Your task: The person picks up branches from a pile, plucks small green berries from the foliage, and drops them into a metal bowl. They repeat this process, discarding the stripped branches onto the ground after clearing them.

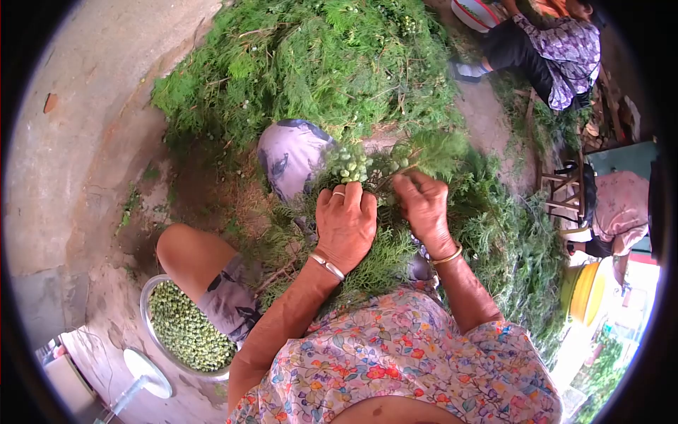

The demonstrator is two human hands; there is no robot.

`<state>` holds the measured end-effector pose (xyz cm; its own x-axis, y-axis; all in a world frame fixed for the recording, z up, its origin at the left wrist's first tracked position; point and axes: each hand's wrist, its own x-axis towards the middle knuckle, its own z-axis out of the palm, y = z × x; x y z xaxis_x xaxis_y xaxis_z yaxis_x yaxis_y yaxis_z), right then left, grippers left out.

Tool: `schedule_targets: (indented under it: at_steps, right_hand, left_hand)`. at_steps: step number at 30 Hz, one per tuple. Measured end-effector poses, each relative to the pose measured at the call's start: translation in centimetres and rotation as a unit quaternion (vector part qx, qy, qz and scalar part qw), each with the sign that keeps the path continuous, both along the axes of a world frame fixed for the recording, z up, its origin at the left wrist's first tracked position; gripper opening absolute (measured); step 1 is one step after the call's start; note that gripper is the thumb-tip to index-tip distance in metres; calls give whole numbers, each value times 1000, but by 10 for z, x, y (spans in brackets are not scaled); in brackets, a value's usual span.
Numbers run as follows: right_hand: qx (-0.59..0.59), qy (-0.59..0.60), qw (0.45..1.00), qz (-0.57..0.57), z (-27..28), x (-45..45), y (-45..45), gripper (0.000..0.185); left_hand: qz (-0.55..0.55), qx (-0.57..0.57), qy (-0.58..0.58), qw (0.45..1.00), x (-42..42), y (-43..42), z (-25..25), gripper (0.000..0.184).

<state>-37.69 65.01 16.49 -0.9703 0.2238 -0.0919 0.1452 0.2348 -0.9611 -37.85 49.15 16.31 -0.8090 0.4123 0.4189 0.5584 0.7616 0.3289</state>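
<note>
Over my lap, my left hand (347, 220), with a ring and a silver bangle, has its fingers curled at a cluster of pale green cones (351, 168) on a sprig. Just to its right, my right hand (422, 205), wearing a gold-coloured bangle, pinches a leafy green sprig (439, 152) with a few cones near its stem. The two hands are close together but apart. More cut greenery (381, 265) lies across my lap beneath them.
A big heap of green branches (318, 63) lies ahead, with more along the right. A metal bowl of green cones (187, 325) stands at lower left. Two people (565, 53) sit at the right, near a yellow tub (586, 293) and a wooden stool (563, 194).
</note>
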Motion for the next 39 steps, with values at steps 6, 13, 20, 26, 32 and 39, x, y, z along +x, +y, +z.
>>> schedule_targets:
  at_steps: [6, 13, 20, 26, 32, 39]
  right_hand:
    - [-444, -146, 884, -35, 3, 4, 30, 16]
    - [-557, -141, 818, 43, 17, 16, 51, 22]
    - [-115, -95, 989, -17, 26, 17, 21, 17]
    - [205, 3, 978, 33, 25, -1, 9, 22]
    - [198, 23, 978, 65, 23, -4, 9, 17]
    - [-286, -178, 938, -82, 22, 8, 16, 12]
  left_hand:
    - [9, 18, 15, 1000, 0, -1, -3, 9]
    - [-5, 34, 23, 999, -2, -1, -4, 14]
    - [-5, 30, 29, 999, -1, 0, -6, 14]
    - [-2, 13, 18, 1000, 0, -1, -1, 9]
    - [1, 11, 8, 1000, 1, 0, 0, 9]
    - [-2, 23, 9, 1000, 0, -1, -1, 9]
